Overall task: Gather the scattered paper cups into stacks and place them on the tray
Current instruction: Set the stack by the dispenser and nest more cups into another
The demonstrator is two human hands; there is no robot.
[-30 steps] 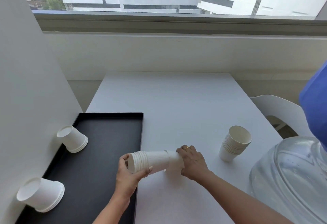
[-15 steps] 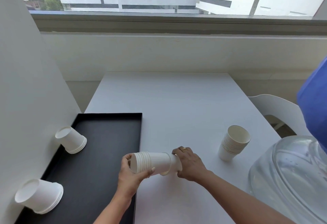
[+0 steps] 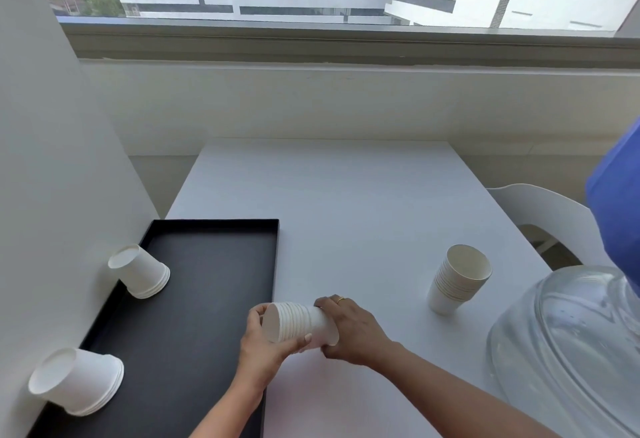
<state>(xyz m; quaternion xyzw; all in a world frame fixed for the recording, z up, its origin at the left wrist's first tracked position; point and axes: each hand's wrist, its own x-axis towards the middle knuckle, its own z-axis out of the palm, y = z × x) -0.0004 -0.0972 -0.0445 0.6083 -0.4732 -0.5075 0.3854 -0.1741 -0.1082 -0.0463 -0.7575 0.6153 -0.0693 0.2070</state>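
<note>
A sideways stack of white paper cups (image 3: 298,325) is held between both hands just right of the black tray's (image 3: 207,299) right edge. My left hand (image 3: 266,347) grips its left end, thumb underneath. My right hand (image 3: 353,328) grips the right end. Two upside-down cup stacks stand on the tray: one at the far left (image 3: 140,271), one at the near left (image 3: 78,380), both against the wall. Another upright stack (image 3: 457,278) stands on the white table (image 3: 346,212) to the right.
A white wall panel (image 3: 52,195) borders the tray's left side. A big clear water bottle (image 3: 568,344) with a blue top fills the right foreground. A white chair (image 3: 547,219) stands beyond the table's right edge. A window ledge runs behind.
The two hands have pressed the sideways cups together, so the stack is shorter and more compact. It sits slightly lower and nearer the tray edge.
</note>
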